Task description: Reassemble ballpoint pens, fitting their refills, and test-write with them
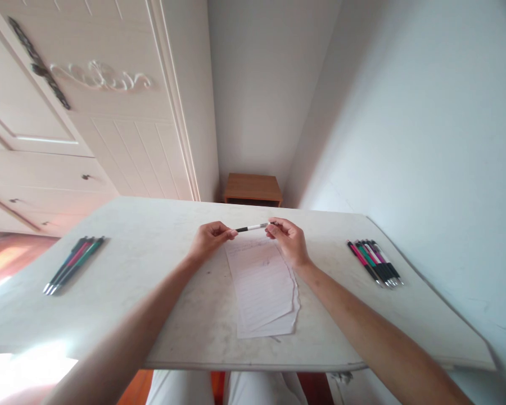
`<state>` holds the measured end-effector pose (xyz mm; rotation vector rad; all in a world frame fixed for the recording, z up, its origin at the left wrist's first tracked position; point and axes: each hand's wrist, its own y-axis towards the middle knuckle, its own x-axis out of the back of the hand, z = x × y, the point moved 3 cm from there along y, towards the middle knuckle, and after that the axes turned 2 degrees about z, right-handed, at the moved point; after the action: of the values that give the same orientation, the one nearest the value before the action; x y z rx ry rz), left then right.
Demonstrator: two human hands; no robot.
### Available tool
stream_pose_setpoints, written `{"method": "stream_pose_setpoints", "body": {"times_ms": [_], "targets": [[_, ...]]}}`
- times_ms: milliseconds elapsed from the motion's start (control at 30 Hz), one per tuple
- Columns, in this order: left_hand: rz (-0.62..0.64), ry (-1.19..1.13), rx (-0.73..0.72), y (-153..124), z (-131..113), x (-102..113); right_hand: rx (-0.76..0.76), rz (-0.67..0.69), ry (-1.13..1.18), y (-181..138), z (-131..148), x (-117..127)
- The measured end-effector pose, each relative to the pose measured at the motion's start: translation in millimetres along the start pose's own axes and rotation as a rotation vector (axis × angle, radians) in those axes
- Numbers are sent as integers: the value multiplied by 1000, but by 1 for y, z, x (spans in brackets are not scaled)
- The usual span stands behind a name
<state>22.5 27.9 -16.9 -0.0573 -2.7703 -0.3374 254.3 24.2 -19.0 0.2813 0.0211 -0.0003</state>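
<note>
A white table (152, 315) stands by the wall, lined paper (263, 292) at its middle, with a left bunch of pens (73, 264) and a right bunch (375, 262) lying loose. Above the paper, the left hand (208, 239) and right hand (289, 239) each pinch one end of a pen (253, 228).

Open across bare table (152, 264) between paper (261, 287) and left pens (73, 264); tighter toward right pens (375, 261), hemmed by wall (425, 169) just beyond.
</note>
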Motion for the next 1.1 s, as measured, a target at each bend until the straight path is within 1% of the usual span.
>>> {"method": "stream_pose_setpoints", "body": {"times_ms": [167,267,333,533,800,867,1033,1100], "targets": [[68,159,-35,-4,-4,-5,1,-32,37,1,2,1],[140,208,-79,-7,-7,-8,-12,-33,54,0,2,1],[167,223,-112,-8,-8,-10,-10,-16,43,-1,1,0],[151,286,-202,-11,-7,-10,-32,122,9,-4,-2,-4],[115,362,-282,-13,-9,-9,-117,209,-98,-7,-3,-4],[113,365,-302,-13,-10,-9,-99,222,-120,-6,-3,-4],[99,388,-350,-15,-12,-9,11,228,-182,-7,3,-4],[103,402,-378,-16,-13,-10,26,235,-182,-7,4,-4]]}}
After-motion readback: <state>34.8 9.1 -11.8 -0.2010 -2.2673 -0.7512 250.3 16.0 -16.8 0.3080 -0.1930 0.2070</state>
